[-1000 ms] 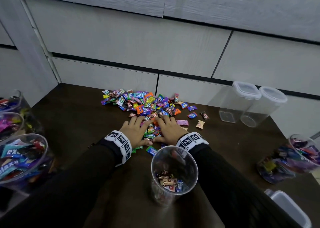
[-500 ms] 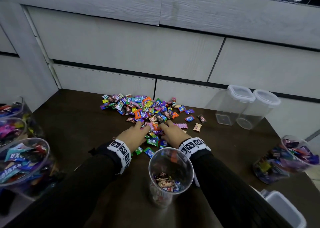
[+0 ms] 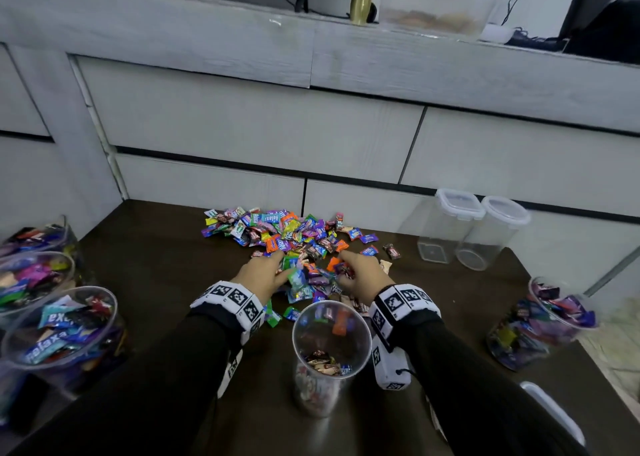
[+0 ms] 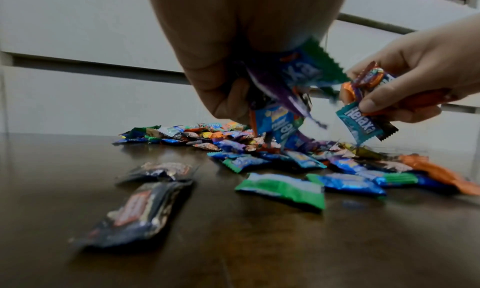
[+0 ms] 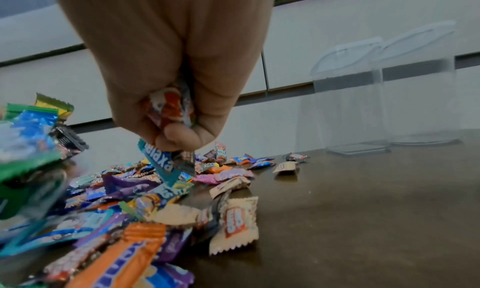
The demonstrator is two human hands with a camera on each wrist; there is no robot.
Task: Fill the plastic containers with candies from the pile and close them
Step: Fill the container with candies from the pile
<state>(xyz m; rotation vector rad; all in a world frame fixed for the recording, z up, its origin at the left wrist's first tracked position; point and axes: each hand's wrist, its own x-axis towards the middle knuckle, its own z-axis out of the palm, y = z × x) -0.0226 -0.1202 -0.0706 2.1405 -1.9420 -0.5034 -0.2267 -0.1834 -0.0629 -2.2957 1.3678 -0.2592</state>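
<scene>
Both the left hand (image 3: 265,275) and right hand (image 3: 360,275) are clutching crinkly wrapped candies (image 4: 285,83) above the pile (image 3: 277,233), just beyond the open clear container (image 3: 330,355) near the table's (image 3: 156,265) front edge.

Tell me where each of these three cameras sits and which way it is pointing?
Head: worn on the head, looking forward and down at the candy pile, open container and dark table; both sleeves and hands show.
Left wrist: low by the table, looking along the left hand, which grips candies; the right hand shows too.
Right wrist: low, looking along the right hand at two lidded empty containers.
Shared: both wrist views catch the teal Relaxa wrapper that the right hand pinches.
</scene>
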